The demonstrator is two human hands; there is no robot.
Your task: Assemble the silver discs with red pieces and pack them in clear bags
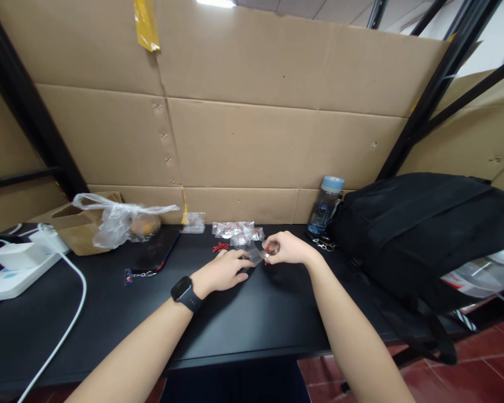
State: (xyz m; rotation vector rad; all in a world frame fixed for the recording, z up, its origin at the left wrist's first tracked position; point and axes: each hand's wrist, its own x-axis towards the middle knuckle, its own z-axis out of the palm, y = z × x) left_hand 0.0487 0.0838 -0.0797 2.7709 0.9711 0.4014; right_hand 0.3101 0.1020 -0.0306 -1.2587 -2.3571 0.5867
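Head view, mid-frame: the right hand point(292, 247) pinches a small red-and-silver item point(273, 248), the left hand point(223, 271), grip loosely spread, touches a clear plastic bag point(256, 256), shiny clear packets point(234, 229) seemingly done, loose red pieces point(220, 247) seemingly remaining.

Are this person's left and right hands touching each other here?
Apart. The head view shows a small gap between the left hand and the right hand, with clear plastic spanning it.
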